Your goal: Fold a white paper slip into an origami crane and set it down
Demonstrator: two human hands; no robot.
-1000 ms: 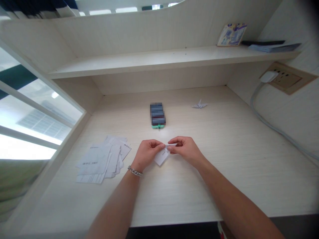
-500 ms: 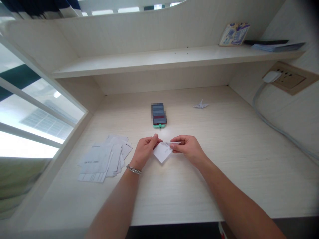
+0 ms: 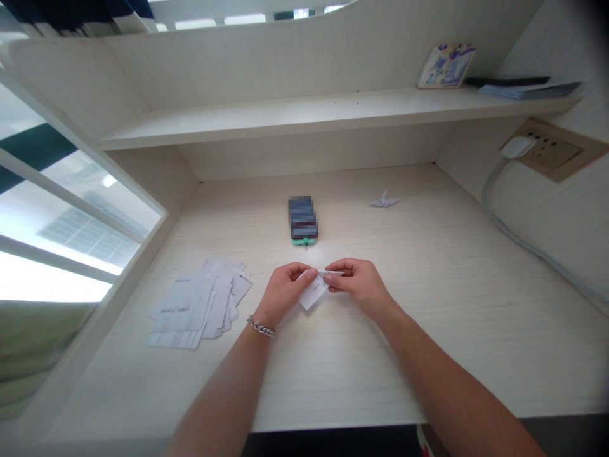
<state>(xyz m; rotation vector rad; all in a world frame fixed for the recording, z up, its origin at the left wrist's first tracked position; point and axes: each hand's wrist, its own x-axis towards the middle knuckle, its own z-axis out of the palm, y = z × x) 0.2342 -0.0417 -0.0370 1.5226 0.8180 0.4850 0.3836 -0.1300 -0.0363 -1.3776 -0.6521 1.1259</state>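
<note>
Between my hands, above the desk, is a small folded sheet of white paper with some print on it and one corner pointing down toward me. My left hand, with a chain bracelet on its wrist, pinches the paper's left side, the thumb lying over its front. The right side is pinched by my right hand, thumb in front and fingers behind. A folded paper crane rests farther back on the right. To the left lies a loose pile of printed paper pieces.
A phone with a green edge lies beyond my hands, its screen blurred out. On the right wall a white plug sits in a socket panel, its cable running down. The shelf above holds a small box and flat booklets.
My left hand has shifted slightly right, and its thumb has moved across the paper toward the middle, covering more of it. My right hand has stayed nearly still.
</note>
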